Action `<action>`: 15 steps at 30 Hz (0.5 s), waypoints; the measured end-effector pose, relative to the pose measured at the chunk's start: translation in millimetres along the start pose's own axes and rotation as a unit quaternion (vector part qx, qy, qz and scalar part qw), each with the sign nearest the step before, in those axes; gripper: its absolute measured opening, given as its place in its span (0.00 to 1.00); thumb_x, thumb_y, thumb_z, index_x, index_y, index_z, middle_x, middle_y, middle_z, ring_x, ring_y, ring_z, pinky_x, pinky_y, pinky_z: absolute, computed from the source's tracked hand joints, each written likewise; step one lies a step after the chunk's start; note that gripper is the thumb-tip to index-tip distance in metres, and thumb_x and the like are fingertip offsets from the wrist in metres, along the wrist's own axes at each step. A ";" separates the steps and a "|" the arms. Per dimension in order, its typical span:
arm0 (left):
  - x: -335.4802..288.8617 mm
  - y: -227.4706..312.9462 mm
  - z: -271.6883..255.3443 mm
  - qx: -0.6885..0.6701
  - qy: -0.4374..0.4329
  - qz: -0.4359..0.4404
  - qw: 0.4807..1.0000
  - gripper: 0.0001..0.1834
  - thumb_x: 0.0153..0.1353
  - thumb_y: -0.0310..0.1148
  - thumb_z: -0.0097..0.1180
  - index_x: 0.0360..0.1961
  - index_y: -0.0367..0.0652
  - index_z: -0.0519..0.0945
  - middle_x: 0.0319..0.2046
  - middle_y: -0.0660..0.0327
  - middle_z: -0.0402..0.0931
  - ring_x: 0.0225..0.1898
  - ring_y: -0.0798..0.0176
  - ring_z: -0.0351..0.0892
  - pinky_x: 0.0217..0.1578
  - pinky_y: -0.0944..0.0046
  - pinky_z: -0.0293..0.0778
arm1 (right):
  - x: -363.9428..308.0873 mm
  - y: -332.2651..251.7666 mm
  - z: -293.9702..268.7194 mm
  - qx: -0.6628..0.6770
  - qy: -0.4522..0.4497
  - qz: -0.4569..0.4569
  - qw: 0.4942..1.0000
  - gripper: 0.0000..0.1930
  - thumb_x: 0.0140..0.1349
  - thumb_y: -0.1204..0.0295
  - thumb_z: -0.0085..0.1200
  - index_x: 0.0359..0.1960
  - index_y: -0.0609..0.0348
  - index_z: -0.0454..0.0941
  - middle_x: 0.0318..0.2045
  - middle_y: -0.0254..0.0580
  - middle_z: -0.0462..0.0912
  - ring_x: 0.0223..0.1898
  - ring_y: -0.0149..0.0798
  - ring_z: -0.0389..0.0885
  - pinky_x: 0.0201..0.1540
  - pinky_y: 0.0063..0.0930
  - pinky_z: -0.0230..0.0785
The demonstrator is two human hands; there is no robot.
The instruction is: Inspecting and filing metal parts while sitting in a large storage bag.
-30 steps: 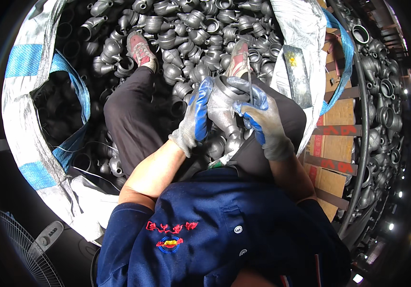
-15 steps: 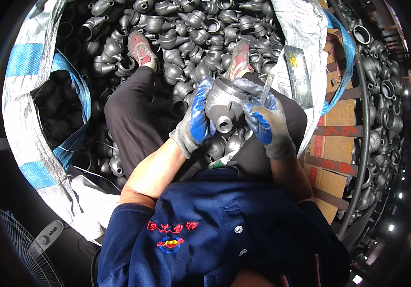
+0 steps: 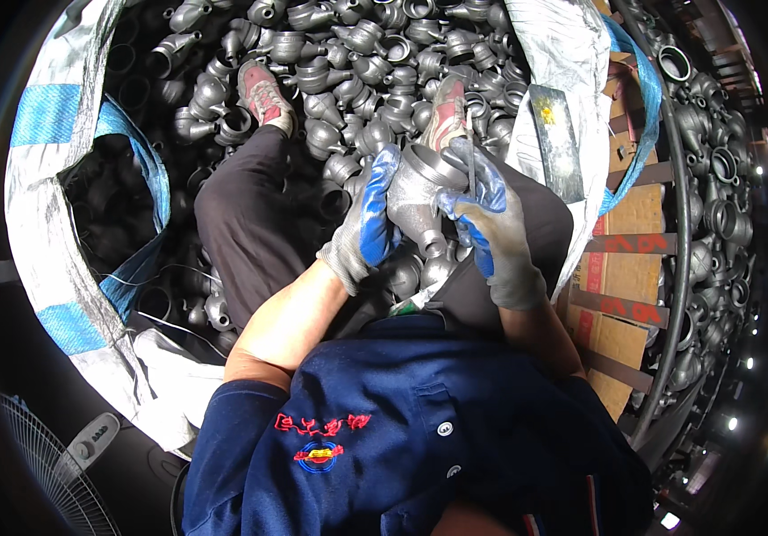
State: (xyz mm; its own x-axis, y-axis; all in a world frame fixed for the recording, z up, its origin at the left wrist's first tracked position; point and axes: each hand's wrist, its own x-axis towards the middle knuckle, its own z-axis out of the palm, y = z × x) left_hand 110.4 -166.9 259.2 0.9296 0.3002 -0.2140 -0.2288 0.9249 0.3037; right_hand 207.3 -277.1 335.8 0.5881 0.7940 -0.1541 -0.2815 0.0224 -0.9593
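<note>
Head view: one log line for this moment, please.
left hand: grips grey metal fitting | right hand: thin tool at fitting rim | surroundings: fittings pile in bulk bag

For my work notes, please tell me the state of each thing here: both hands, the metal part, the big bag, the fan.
left hand: gloved, gripping the metal fitting
right hand: gloved, gripping it
metal fitting: lifted, open end up
bulk bag: open, holding fittings
fan: motion unclear
</note>
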 end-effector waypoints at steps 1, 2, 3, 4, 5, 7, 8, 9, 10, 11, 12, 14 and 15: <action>0.2 0.2 -0.7 0.001 0.000 0.001 1.000 0.31 0.67 0.55 0.41 0.61 0.43 0.64 0.55 0.57 0.69 0.53 0.61 0.72 0.55 0.61 0.69 | -0.3 -1.2 1.7 0.001 -0.001 0.000 1.000 0.29 0.52 0.86 0.51 0.60 0.71 0.62 0.51 0.45 0.74 0.50 0.35 0.76 0.55 0.26 0.68; 0.3 0.7 0.6 0.020 -0.008 0.017 1.000 0.31 0.67 0.55 0.41 0.61 0.43 0.64 0.55 0.57 0.69 0.53 0.62 0.72 0.55 0.61 0.69 | -1.1 -7.7 8.2 0.013 0.006 0.001 1.000 0.29 0.52 0.85 0.51 0.60 0.69 0.63 0.47 0.43 0.76 0.44 0.31 0.77 0.49 0.23 0.70; 0.1 1.4 2.2 0.039 -0.016 0.033 0.999 0.31 0.67 0.54 0.40 0.61 0.42 0.64 0.55 0.57 0.69 0.54 0.62 0.72 0.55 0.61 0.69 | -1.6 -11.2 11.5 0.026 0.012 0.002 1.000 0.29 0.52 0.83 0.51 0.59 0.68 0.64 0.43 0.41 0.78 0.38 0.28 0.78 0.42 0.19 0.73; -0.8 3.0 4.0 0.039 -0.016 0.033 0.999 0.31 0.67 0.54 0.40 0.61 0.42 0.64 0.55 0.57 0.69 0.54 0.62 0.72 0.55 0.61 0.69 | -1.3 -10.6 5.8 0.026 0.013 0.002 1.000 0.29 0.52 0.83 0.51 0.59 0.68 0.64 0.43 0.41 0.78 0.38 0.28 0.78 0.42 0.19 0.73; -2.1 5.6 6.2 0.029 -0.032 0.017 0.999 0.31 0.68 0.54 0.40 0.62 0.42 0.64 0.55 0.57 0.69 0.54 0.62 0.72 0.55 0.61 0.69 | -0.5 -11.0 -3.2 0.050 -0.008 0.049 0.998 0.27 0.53 0.82 0.51 0.58 0.65 0.66 0.38 0.37 0.78 0.31 0.24 0.75 0.33 0.15 0.69; -3.0 6.7 10.7 0.018 -0.049 0.002 0.999 0.30 0.68 0.54 0.39 0.62 0.42 0.64 0.55 0.57 0.69 0.54 0.62 0.72 0.55 0.62 0.69 | -0.7 -10.0 -9.4 0.072 -0.029 0.096 0.992 0.25 0.54 0.81 0.51 0.57 0.63 0.68 0.32 0.33 0.78 0.24 0.19 0.72 0.24 0.11 0.66; -2.8 5.0 13.2 0.001 -0.043 0.007 0.999 0.30 0.68 0.53 0.39 0.61 0.42 0.64 0.55 0.57 0.70 0.54 0.62 0.72 0.55 0.61 0.69 | -1.9 -10.7 -7.3 0.053 0.006 0.077 0.996 0.24 0.55 0.80 0.51 0.56 0.62 0.70 0.29 0.30 0.77 0.20 0.17 0.67 0.20 0.10 0.60; -2.5 4.1 14.3 -0.015 -0.037 0.011 0.999 0.30 0.68 0.52 0.39 0.61 0.41 0.64 0.55 0.57 0.70 0.53 0.62 0.72 0.55 0.61 0.69 | -3.6 -12.7 -4.0 0.034 0.041 0.059 0.997 0.22 0.56 0.79 0.50 0.55 0.60 0.72 0.25 0.28 0.75 0.17 0.15 0.63 0.16 0.09 0.53; -1.2 3.5 10.3 0.123 -0.076 0.095 0.985 0.29 0.69 0.52 0.38 0.61 0.41 0.64 0.56 0.56 0.69 0.54 0.60 0.72 0.56 0.60 0.69 | -8.5 -18.7 0.4 0.039 0.053 0.058 0.996 0.20 0.56 0.80 0.51 0.53 0.61 0.73 0.28 0.29 0.76 0.20 0.15 0.67 0.20 0.09 0.59; -0.5 2.8 10.8 0.123 -0.077 0.095 0.985 0.29 0.69 0.52 0.38 0.61 0.41 0.64 0.56 0.56 0.69 0.54 0.60 0.72 0.56 0.60 0.69 | -8.0 -16.1 2.7 0.039 0.054 0.058 0.996 0.20 0.56 0.80 0.51 0.53 0.61 0.73 0.28 0.29 0.76 0.20 0.15 0.67 0.20 0.09 0.59; 0.3 1.8 11.4 0.031 -0.060 0.048 0.997 0.29 0.69 0.52 0.38 0.61 0.40 0.64 0.56 0.55 0.69 0.54 0.60 0.72 0.57 0.60 0.68 | -6.6 -11.2 5.7 0.016 0.064 0.017 0.998 0.20 0.56 0.81 0.51 0.53 0.61 0.73 0.28 0.28 0.77 0.21 0.15 0.68 0.22 0.09 0.60; 1.3 1.0 11.4 -0.061 -0.042 0.000 0.997 0.30 0.69 0.52 0.39 0.61 0.40 0.64 0.57 0.55 0.69 0.55 0.59 0.72 0.57 0.60 0.68 | -6.4 -3.8 1.6 -0.030 0.046 -0.016 0.998 0.19 0.57 0.82 0.52 0.52 0.62 0.73 0.30 0.28 0.77 0.25 0.15 0.70 0.27 0.10 0.63; 1.7 0.7 10.2 -0.064 -0.037 -0.001 0.997 0.30 0.68 0.53 0.39 0.60 0.41 0.65 0.56 0.55 0.69 0.54 0.59 0.73 0.57 0.59 0.69 | -5.9 0.3 -1.8 -0.030 0.046 -0.016 0.998 0.19 0.57 0.82 0.52 0.52 0.62 0.73 0.30 0.28 0.77 0.25 0.15 0.70 0.27 0.10 0.63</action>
State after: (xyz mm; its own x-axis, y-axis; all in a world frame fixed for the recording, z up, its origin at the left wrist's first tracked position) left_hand 114.7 -168.1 268.5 0.9478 0.2843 -0.1444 -0.2570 0.9492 0.1816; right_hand 205.0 -282.8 336.0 0.6641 0.7341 -0.1418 -0.2167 0.0075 -0.9762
